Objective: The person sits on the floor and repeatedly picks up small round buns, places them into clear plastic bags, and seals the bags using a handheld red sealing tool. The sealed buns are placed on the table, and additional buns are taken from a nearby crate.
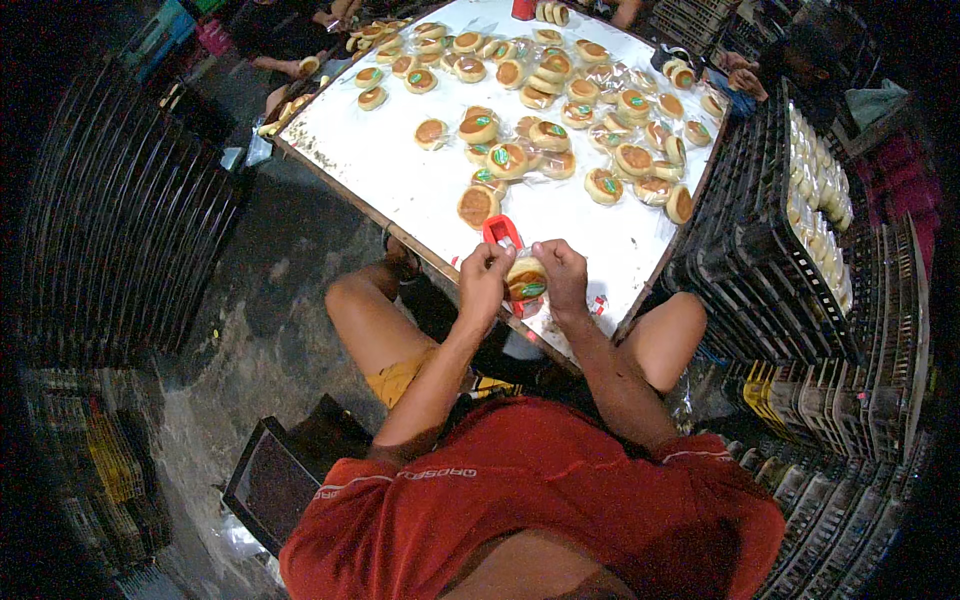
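Observation:
Both of my hands hold one bagged round bun (526, 279) above the near corner of the white table (375, 176). My left hand (484, 277) pinches the clear plastic bag on the left side. On the right, my right hand (564, 276) grips the bag near its top. A green label shows on the bun's browned face. Behind and beneath the bun is a red tape dispenser (501, 229), partly hidden by it and my hands. Just beyond lies another bun (478, 207), browned side up.
Many bagged buns (507, 159) with green labels spread over the table. Stacked black crates (750, 247) stand at the right, the top one holding packed pale goods (817, 202). More crates (135, 217) rise at the left. Co-workers' hands (742, 79) handle buns at the far sides.

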The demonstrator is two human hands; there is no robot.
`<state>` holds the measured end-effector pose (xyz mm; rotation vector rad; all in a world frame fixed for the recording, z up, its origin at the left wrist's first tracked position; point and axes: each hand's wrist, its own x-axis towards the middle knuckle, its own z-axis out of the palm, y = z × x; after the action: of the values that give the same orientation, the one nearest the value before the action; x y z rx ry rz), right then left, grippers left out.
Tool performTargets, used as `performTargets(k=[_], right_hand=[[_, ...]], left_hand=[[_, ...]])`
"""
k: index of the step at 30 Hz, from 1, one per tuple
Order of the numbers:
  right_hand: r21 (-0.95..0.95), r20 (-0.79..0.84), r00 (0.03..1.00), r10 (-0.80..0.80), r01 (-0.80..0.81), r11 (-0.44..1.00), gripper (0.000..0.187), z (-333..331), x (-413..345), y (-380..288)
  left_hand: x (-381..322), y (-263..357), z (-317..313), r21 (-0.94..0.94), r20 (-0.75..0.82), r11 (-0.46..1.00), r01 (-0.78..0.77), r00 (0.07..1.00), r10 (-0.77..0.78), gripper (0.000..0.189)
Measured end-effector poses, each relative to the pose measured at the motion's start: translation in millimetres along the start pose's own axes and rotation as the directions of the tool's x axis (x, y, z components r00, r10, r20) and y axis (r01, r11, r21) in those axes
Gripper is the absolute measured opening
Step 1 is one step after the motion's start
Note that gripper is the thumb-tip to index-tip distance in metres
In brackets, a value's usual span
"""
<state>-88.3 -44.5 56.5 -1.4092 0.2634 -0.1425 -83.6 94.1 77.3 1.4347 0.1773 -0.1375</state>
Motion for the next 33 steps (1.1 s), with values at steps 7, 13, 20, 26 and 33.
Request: performTargets(k=[7,13,20,26,33], right_hand=[[0.189,-0.113,0.99,0.084,-0.062,0.98,0.018,-5,14,31],[-0.438,0.27,0.906,0.327,-0.187,0.879,0.039,-41,6,71],[-0.65,0.314,0.875,0.369,-0.086,0.755,0.031,-58,-37,70],[-0.142,0.364,0.927,0.087,-0.037,0.989,0.014,-38,-30,15],[-0.204,0.335,0.94,-0.06,0.134,0.97,0.03,-7,-20,-31]], left_hand=[[-12,-4,2,-0.021,-0.198,0.98,-0.198,0.962,0.19,0.019],[-9,-9,-30,0.16,-0.288,0.948,-0.275,0.905,0.312,0.024],[-13,-18,-36,0.194,-0.335,0.92,-0.34,0.859,0.388,0.021],[-23,-16,-18,0.262,-0.23,0.918,-0.299,0.904,0.361,0.02],[-30,3,-8,0.287,-0.143,0.895,-0.341,0.909,0.392,0.019]])
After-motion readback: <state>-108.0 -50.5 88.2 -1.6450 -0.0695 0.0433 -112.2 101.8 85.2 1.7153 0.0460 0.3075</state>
